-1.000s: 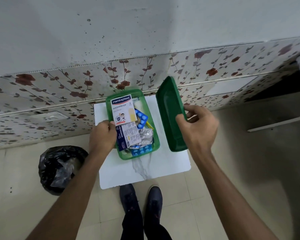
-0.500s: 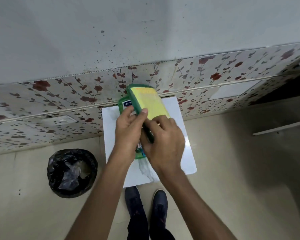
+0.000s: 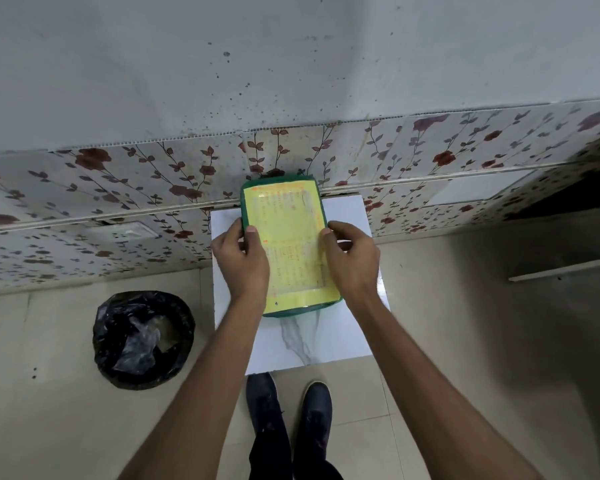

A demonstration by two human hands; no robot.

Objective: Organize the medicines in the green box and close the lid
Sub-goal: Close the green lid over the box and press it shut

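Observation:
The green box stands on the small white marble-topped table (image 3: 291, 344), covered by its green lid (image 3: 288, 244), which carries a large yellow printed label. The medicines inside are hidden under the lid. My left hand (image 3: 243, 261) grips the lid's left edge, thumb on top. On the opposite edge my right hand (image 3: 352, 261) holds the lid the same way, thumb on the label. The lid lies flat over the box.
A bin lined with a black bag (image 3: 142, 339) stands on the floor left of the table. A floral-tiled wall (image 3: 118, 188) runs right behind the table. My dark shoes (image 3: 288, 407) are at the table's near edge. A pale ledge (image 3: 565, 268) juts out at right.
My right hand carried the lid from the table's right side over the box and laid it flat. My left hand left the box's side and took the lid's left edge.

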